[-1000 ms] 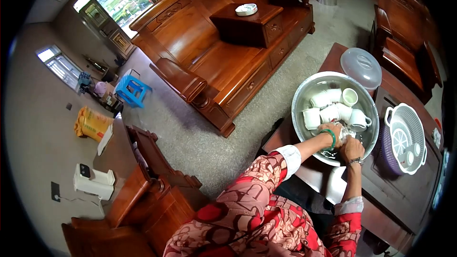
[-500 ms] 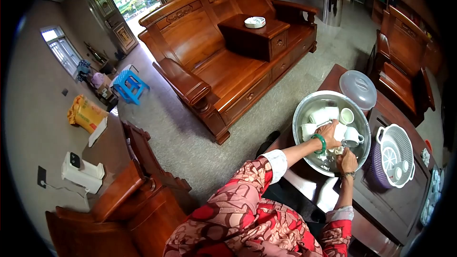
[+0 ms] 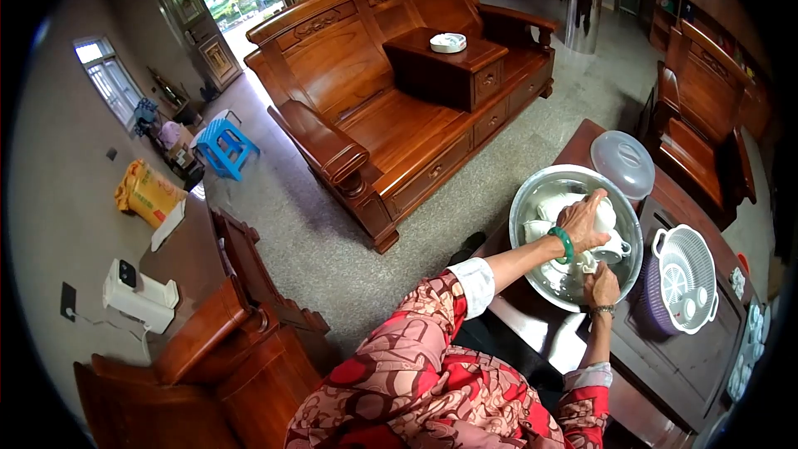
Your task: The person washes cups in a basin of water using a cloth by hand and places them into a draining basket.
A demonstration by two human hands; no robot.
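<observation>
A metal basin (image 3: 573,180) of water and white cups (image 3: 555,204) stands at the table's edge. My left hand (image 3: 582,224), with a green bangle at the wrist, reaches into it. Its fingers are wrapped round a white cup (image 3: 605,214). Lower in the basin, my right hand (image 3: 602,286) is closed on a crumpled white cloth (image 3: 587,263). Beside that hand sits another white cup (image 3: 613,249) with a handle. The palms and part of the cups are hidden.
A white colander (image 3: 672,276) in a purple basket (image 3: 655,303) holds small white cups (image 3: 688,308), right of the basin. A translucent lid (image 3: 623,165) lies behind it. More cups (image 3: 752,337) stand at the table's right edge. A wooden sofa (image 3: 399,133) is opposite.
My left hand has risen and moved slightly right, its fingers now round a white cup. The right hand stays low in the basin with the cloth. The view has shifted slightly.
</observation>
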